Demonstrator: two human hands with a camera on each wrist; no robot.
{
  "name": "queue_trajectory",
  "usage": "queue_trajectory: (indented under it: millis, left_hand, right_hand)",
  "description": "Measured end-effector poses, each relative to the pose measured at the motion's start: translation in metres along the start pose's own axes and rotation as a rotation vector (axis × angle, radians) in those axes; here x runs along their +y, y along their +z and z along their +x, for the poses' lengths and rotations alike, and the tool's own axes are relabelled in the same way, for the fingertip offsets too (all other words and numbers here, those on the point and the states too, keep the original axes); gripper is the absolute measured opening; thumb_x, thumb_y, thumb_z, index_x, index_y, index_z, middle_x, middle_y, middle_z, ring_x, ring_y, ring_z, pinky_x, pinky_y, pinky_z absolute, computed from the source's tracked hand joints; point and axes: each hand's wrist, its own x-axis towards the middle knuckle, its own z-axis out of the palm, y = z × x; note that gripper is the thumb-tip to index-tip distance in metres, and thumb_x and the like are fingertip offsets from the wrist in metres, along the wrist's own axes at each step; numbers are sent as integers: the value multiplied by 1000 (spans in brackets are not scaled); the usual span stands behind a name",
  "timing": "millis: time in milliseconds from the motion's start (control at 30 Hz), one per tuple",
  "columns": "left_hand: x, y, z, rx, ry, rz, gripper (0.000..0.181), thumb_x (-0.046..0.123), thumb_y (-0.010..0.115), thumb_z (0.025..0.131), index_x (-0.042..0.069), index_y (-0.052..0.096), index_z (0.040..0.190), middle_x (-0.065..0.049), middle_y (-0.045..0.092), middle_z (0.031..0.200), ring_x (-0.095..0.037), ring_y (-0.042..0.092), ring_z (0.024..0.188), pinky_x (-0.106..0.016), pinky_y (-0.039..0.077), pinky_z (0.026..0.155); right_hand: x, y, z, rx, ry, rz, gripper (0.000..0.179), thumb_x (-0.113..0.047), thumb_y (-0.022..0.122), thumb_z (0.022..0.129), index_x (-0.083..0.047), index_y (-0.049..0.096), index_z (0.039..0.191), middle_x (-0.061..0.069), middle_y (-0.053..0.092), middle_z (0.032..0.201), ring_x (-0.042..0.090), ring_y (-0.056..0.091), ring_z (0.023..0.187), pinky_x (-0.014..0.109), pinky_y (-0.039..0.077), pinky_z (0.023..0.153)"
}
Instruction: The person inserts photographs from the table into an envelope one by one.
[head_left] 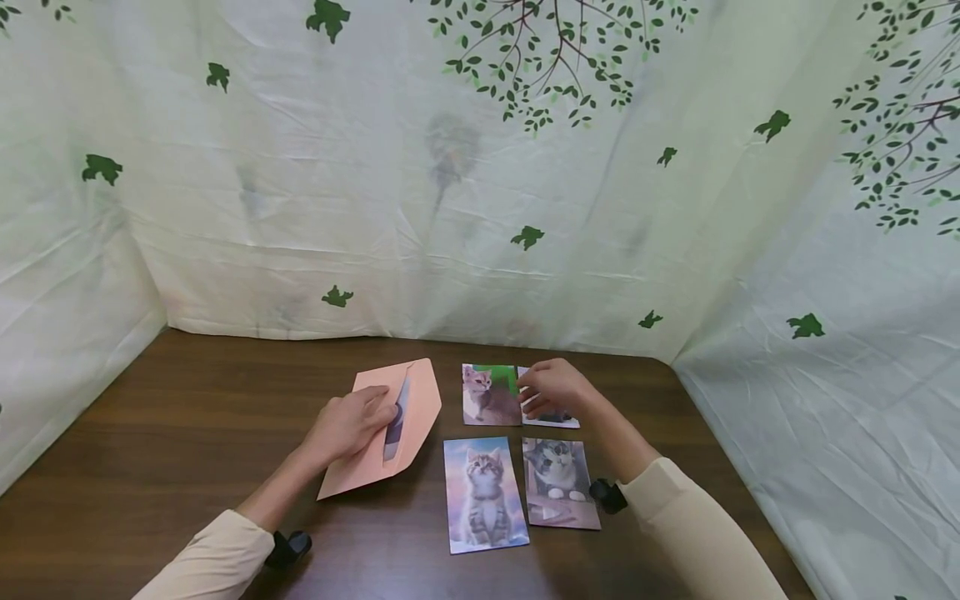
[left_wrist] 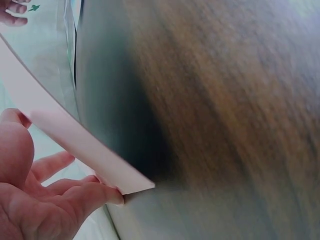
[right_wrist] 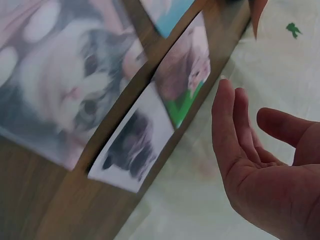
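My left hand (head_left: pixel 352 427) grips a peach-pink envelope (head_left: pixel 423 408) at its left side, tilted above the table. A grey-blue picture card (head_left: pixel 393 442) shows in the envelope's opening. In the left wrist view the envelope (left_wrist: pixel 65 130) is pinched between thumb and fingers. My right hand (head_left: pixel 557 387) hovers over the back right cat card (head_left: pixel 558 421) and partly hides it. In the right wrist view, this white-edged card (right_wrist: pixel 135 145) lies apart from the fingers, which hold nothing. Beside it lies a kitten card (head_left: pixel 491 400) with a green patch.
Nearer on the brown wooden table (head_left: pixel 187 433) lie a card with a sitting kitten (head_left: pixel 487 500) and a card with a grey-and-white cat (head_left: pixel 558 479). A white leaf-print curtain (head_left: pixel 412 225) hangs behind the table and along its sides.
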Motion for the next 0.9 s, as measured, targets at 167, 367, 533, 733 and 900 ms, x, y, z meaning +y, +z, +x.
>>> queue_trajectory:
  millis: [167,367,533,733,900]
  left_hand:
    - [1,0,0,-9,-2,-6,53,33,53,101,0,57,141,-25,62,136,-52,59,121,-59,46,97]
    - [0,-1,1,-25,-9,-4,53,34,52,102,0,56,142,-24,62,138,-52,57,124,-59,45,99]
    - [0,-1,2,-24,0,3,53,33,52,101,-1,56,142,-25,62,136,-52,58,121,-59,46,97]
    - [-2,0,2,-11,6,8,53,33,53,101,-1,57,141,-26,63,134,-52,60,118,-58,48,94]
    - [-1,-1,1,-22,-1,5,54,35,52,101,0,56,142,-26,62,135,-52,59,120,-59,47,96]
  right_hand:
    - [14,-17,-7,12,9,-26,30,-16,59,100,8,67,115,27,69,106,26,70,78,48,59,86]
    - [31,-33,-15,16,21,-57,33,-14,56,101,12,64,120,25,68,104,26,68,80,46,59,86]
    - [41,-42,-19,17,43,-57,35,-15,57,101,13,62,121,25,67,105,25,69,80,43,60,83]
    - [53,-49,-22,-7,84,-37,38,-13,56,100,15,60,126,27,68,110,27,69,81,43,61,82]
    - [64,-56,-23,-35,95,-54,38,-12,52,102,15,60,126,27,69,110,24,68,81,44,60,83]
